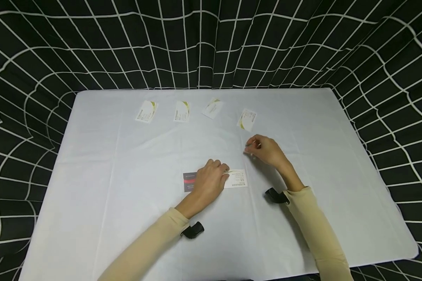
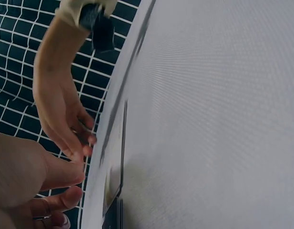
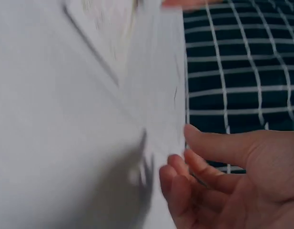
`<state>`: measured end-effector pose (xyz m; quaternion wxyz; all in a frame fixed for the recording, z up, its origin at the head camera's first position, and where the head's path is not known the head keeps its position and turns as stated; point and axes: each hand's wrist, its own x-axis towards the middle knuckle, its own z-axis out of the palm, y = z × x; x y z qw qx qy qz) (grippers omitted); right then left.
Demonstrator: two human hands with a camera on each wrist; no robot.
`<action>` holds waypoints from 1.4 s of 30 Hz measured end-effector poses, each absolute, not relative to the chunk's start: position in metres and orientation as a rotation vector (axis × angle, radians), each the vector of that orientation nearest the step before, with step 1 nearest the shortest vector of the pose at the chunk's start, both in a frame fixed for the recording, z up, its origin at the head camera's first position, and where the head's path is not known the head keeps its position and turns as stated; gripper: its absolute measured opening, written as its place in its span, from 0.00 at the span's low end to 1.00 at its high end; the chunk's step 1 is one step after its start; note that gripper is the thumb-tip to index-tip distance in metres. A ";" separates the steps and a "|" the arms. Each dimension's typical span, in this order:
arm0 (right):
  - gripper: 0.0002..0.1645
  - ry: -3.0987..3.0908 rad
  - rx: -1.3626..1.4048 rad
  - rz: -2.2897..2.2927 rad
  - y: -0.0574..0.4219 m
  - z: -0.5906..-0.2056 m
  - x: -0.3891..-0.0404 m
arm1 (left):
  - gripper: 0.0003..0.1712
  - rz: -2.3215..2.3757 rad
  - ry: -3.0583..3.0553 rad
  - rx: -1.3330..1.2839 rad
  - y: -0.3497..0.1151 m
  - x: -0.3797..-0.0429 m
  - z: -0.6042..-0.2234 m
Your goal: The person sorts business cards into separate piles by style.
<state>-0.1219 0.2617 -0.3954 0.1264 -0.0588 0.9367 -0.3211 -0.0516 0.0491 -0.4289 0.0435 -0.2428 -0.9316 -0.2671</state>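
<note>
My left hand (image 1: 210,177) is over the middle of the table, its fingers loosely bent above two business cards. The dark card (image 1: 189,182) with a red stripe lies to its left, partly hidden by the hand. A white business card (image 1: 237,178) with printed text extends to its right. In the left wrist view, a gap shows between thumb and fingers, with the white card (image 2: 114,167) lower on the cloth. Farther right, my right hand (image 1: 265,150) hovers over the cloth. Its thumb and fingers (image 3: 175,191) are loosely curled, holding nothing visible.
Several white cards with green-yellow curves lie toward the far edge, among them a left one (image 1: 147,111) and a right one (image 1: 247,119), the nearest to my right hand. White cloth (image 1: 144,156) covers the table. A dark netted curtain (image 1: 183,47) surrounds the back and sides.
</note>
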 end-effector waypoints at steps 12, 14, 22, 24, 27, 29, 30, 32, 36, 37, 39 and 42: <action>0.39 2.846 -0.176 -0.737 0.270 -0.404 -0.216 | 0.06 -0.868 -2.804 -0.715 0.045 -0.049 -0.421; 0.43 2.830 -0.155 -0.697 0.271 -0.408 -0.224 | 0.06 -0.855 -2.802 -0.727 0.045 -0.049 -0.423; 0.48 2.785 -0.097 -0.465 0.268 -0.403 -0.235 | 0.05 -0.827 -2.780 -0.742 0.042 -0.050 -0.428; 0.47 2.765 -0.080 -0.463 0.267 -0.400 -0.237 | 0.05 -0.834 -2.769 -0.745 0.041 -0.051 -0.428; 0.44 2.751 -0.019 -0.519 0.270 -0.398 -0.239 | 0.05 -0.844 -2.757 -0.753 0.040 -0.052 -0.428; 0.41 2.761 0.021 -0.590 0.276 -0.399 -0.237 | 0.05 -0.851 -2.759 -0.764 0.041 -0.053 -0.429; 0.39 2.773 0.027 -0.619 0.278 -0.400 -0.236 | 0.06 -0.855 -2.763 -0.767 0.041 -0.053 -0.429; 0.34 2.777 0.044 -0.712 0.282 -0.404 -0.233 | 0.06 -0.870 -2.778 -0.763 0.042 -0.055 -0.429; 0.25 2.731 0.035 -0.909 0.283 -0.413 -0.225 | 0.09 -0.951 -2.809 -0.709 0.041 -0.061 -0.429; 0.23 2.707 0.036 -0.961 0.282 -0.414 -0.223 | 0.11 -0.978 -2.815 -0.693 0.041 -0.063 -0.429; 0.23 2.696 0.020 -1.011 0.281 -0.416 -0.218 | 0.16 -1.042 -2.818 -0.658 0.039 -0.068 -0.429; 0.23 2.697 0.029 -1.101 0.280 -0.413 -0.209 | 0.23 -1.155 -2.803 -0.594 0.035 -0.076 -0.429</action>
